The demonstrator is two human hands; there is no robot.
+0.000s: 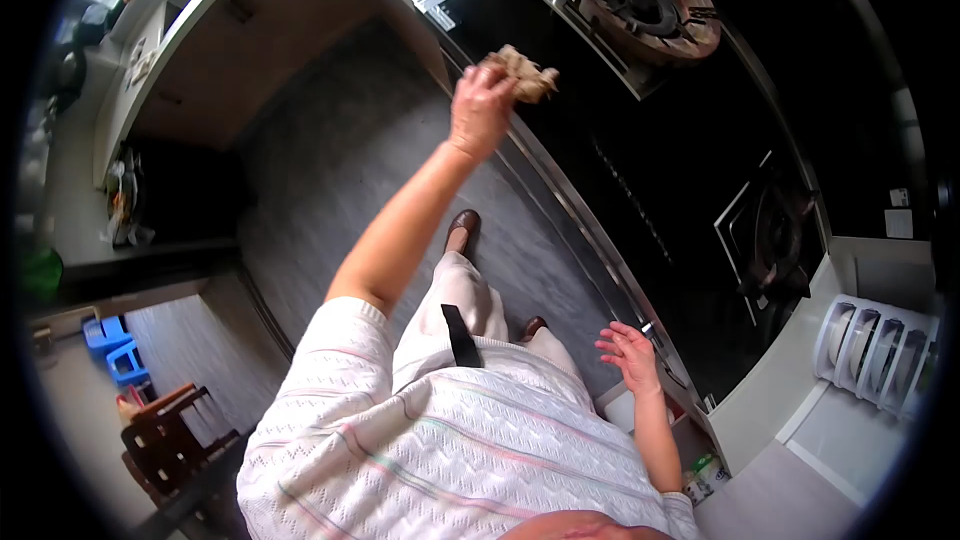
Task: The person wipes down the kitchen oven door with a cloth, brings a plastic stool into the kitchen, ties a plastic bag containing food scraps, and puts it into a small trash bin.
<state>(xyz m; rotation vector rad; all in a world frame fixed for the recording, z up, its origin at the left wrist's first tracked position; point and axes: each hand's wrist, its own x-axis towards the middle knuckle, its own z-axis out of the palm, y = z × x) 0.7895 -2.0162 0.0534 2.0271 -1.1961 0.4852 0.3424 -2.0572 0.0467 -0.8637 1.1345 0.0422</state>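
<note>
My left hand (482,108) is closed around a crumpled brown rag (528,76), over the front edge of the black glass cooktop (600,140). Beyond the rag sits a gas burner (640,2) with a worn, brownish ring around it. A second, dark burner (780,240) lies on the cooktop's right part. Between the two burners, a thin pale streak (632,202) runs across the glass. My right hand (630,355) hangs near the front edge with its fingers apart, holding nothing.
A white rack (872,355) with round lids or plates stands on the right-hand counter. Grey floor (330,150) stretches between the cooktop and the cabinets (215,70) on the left. Blue plastic holders (118,348) and a dark brown rack (175,440) are at lower left.
</note>
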